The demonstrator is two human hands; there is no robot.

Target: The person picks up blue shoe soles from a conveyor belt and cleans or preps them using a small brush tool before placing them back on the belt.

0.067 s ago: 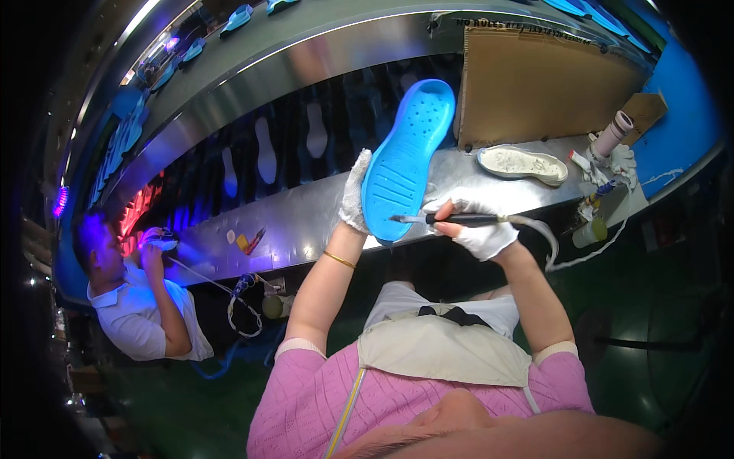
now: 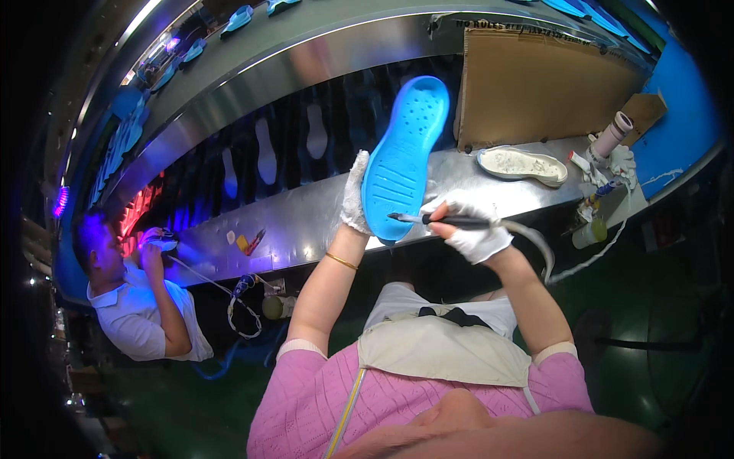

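A blue shoe sole [image 2: 397, 164] with grooves and small holes stands tilted over the metal ledge, its narrower end toward me. My left hand [image 2: 356, 195], in a white glove, grips the sole by its left edge. In my right hand [image 2: 478, 233], whose glove leaves some fingertips bare, is a brush [image 2: 459, 221] with a dark handle and a hose at its back. The brush tip lies at the lower part of the sole and seems to touch its surface.
A whitish sole [image 2: 522, 164] lies on the metal ledge [image 2: 306, 203] at right, before a cardboard panel [image 2: 550, 88]. Further right stand a pink tube [image 2: 612, 136] and a green-lidded container [image 2: 589, 233]. Blue soles ride the conveyor [image 2: 336, 27] behind. A co-worker [image 2: 145, 298] works at far left.
The sole has tipped slightly to the left at its far end. My right hand has shifted a little left and down with the brush, and its hose has swung.
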